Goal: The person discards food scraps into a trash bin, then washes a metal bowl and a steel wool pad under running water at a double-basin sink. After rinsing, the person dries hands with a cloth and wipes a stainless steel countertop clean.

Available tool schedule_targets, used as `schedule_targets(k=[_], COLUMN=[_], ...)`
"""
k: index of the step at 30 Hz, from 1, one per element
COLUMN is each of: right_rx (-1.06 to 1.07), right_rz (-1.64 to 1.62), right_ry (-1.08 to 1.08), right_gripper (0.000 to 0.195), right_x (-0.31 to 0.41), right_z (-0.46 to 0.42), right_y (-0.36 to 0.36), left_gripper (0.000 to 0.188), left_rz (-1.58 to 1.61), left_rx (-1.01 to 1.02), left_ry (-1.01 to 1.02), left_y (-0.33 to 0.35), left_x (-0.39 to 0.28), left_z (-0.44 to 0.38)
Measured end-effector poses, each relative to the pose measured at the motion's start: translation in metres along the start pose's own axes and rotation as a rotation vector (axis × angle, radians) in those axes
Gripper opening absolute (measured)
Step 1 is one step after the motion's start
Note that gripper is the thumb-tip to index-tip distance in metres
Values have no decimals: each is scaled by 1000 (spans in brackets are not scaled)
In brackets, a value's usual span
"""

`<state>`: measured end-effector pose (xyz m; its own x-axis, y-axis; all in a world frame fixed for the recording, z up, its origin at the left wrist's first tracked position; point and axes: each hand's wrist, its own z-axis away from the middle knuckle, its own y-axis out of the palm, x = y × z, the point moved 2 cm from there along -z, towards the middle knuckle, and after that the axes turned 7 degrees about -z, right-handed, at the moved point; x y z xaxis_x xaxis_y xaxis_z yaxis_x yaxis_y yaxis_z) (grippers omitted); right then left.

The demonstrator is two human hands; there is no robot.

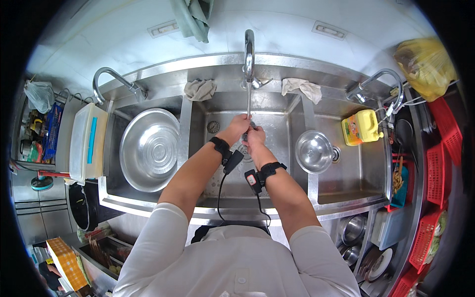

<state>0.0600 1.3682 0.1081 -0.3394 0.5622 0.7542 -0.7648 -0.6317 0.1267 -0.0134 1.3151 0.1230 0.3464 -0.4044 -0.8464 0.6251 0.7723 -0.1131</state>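
Water runs from the middle chrome faucet (249,55) in a thin stream onto my hands over the centre basin (274,126) of a stainless steel sink. My left hand (236,128) and my right hand (256,137) meet under the stream, both closed around a dark grey scouring pad (245,137), probably steel wool. Only small parts of the pad show between the fingers. Below the hands lies a drain strainer (245,153), and a second round drain (213,127) sits to the left. Black straps with small devices are on both wrists.
A large metal basin (150,148) fills the left sink. On the right divider rests a metal bowl (314,152), with a yellow jug (362,127) beyond it. Two cloths (200,90) lie on the back ledge. Red baskets (438,174) line the far right; a plastic bin (87,144) stands left.
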Motion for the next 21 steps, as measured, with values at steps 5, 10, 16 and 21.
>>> schedule_targets(k=[5,10,16,21], right_rx=[85,-11,-107,-248], right_rz=[130,248,224,129], right_ry=[-159,-384,-229,-150], right_gripper=[19,18,23,27], right_x=[13,-4,-30,-62], right_z=[11,-5,19,73], right_y=[13,-23,-105,-173], left_gripper=[25,34,67,69], left_rz=[-10,-255,-301,-1054], left_rx=[-23,100,-220,-380], left_ry=[90,88,529,859], left_y=[-9,-26,-53,-55], left_x=[-11,-50,-144,-199], left_z=[1,38,81,100])
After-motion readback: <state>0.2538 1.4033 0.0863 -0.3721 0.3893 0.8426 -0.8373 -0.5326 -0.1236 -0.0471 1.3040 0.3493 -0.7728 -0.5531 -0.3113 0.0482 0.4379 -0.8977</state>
